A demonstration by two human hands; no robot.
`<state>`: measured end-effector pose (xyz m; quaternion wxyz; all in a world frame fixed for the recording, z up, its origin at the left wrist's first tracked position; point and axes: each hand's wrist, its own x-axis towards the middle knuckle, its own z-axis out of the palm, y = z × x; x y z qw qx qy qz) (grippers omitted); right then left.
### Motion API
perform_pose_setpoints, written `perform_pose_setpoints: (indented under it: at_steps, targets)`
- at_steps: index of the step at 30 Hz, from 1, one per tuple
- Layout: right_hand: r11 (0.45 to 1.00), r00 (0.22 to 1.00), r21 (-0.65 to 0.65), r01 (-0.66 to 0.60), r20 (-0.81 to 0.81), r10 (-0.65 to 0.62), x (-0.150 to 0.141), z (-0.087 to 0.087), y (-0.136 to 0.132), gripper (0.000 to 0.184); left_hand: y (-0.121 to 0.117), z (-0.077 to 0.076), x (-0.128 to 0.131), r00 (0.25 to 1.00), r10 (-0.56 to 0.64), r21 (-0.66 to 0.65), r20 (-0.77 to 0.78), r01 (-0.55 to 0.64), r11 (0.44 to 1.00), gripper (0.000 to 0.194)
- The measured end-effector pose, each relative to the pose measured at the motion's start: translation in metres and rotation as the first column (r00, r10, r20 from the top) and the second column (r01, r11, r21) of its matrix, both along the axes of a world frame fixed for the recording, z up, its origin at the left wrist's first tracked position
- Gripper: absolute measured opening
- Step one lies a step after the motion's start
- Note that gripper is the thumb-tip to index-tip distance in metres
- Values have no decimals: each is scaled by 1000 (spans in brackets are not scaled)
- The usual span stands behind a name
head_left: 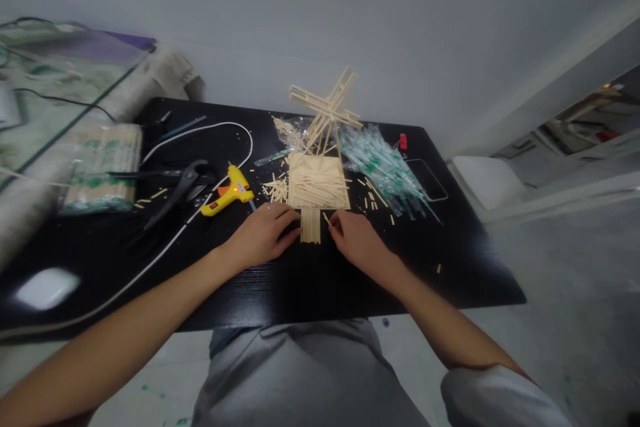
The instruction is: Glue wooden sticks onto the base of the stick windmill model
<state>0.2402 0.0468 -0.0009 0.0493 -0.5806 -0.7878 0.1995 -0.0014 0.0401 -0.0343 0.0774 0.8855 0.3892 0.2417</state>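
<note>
A windmill model made of thin wooden sticks (324, 127) stands on a square stick base (319, 183) on the black table (300, 293). A small raft of short sticks (311, 225) lies against the base's front edge. My left hand (263, 237) rests beside the raft on its left, fingers curled and touching it. My right hand (356, 240) is on the raft's right, pinching a single short stick (327, 218) between thumb and fingers.
A yellow glue gun (227, 194) with a white cord (200, 140) lies left of the base. Black cutters (177, 190) and a stick packet (103, 167) sit further left. Plastic-wrapped sticks (385, 163), a phone (426, 179) and loose offcuts lie on the right.
</note>
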Motion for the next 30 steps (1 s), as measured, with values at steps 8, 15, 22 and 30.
perform_pose_setpoints:
  at_steps: [8, 15, 22, 30]
  targets:
    - [1000, 996, -8, 14, -87, -14, -7, -1, 9, 5, 0, 1, 0, 1000, 10, -23, -13, -10, 1000, 23]
    - [1000, 985, -2, 8, -171, -8, -3, -3, 11, 8, -1, 1, 0, 1000, -17, -15, -21, 16, 1000, 25]
    - [999, 958, -19, -42, -283, 35, 5, -5, 15, 13, -1, 1, 0, 999, -52, -36, 7, 52, 998, 27]
    - [994, 942, 56, -95, -317, 107, 11, -8, 20, 9, -1, 1, 0, 997, -70, -76, 22, 72, 995, 29]
